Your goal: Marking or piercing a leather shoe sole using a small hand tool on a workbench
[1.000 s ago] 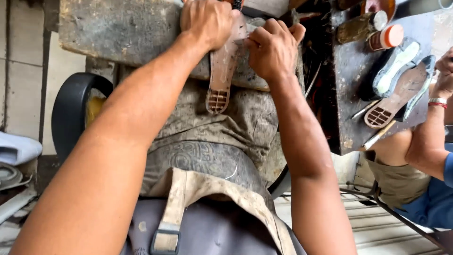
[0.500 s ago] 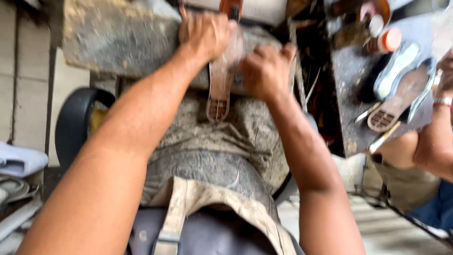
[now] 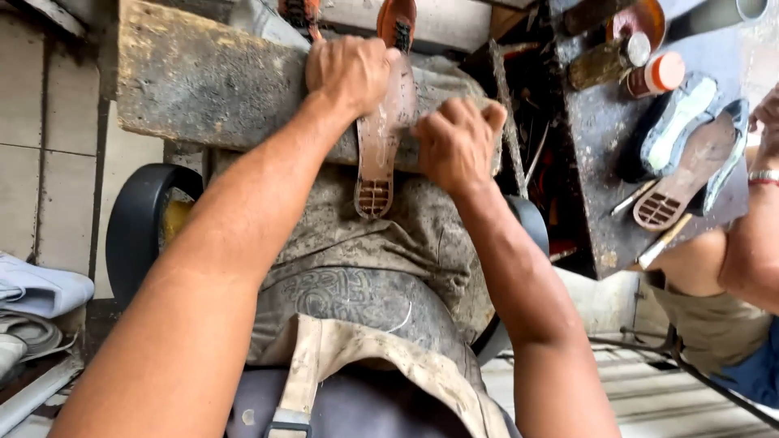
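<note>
Left hand closed in a fist, pressed down on the upper part of a brown shoe sole. Right hand likewise curled shut, knuckles up, pressed against the sole's right edge; whether anything lay inside that fist could not be told. Sole lay lengthwise between the two hands, gridded heel end pointing back toward the wrists and overhanging the near edge of a worn, stained work block, orange toe end jutting out past the left knuckles. Block stretched out to the left of the left hand. Below both forearms, a grimy apron draped over the lap, tan strap lower down. Left of the left forearm, a dark round wheel-like rim on tiled floor. Right of the right hand, well apart, a dark cluttered bench with another brown sole, a pale-lined sole just beside it, and two small bottles farther off. At the far right edge, another person's arm beside that bench.
</note>
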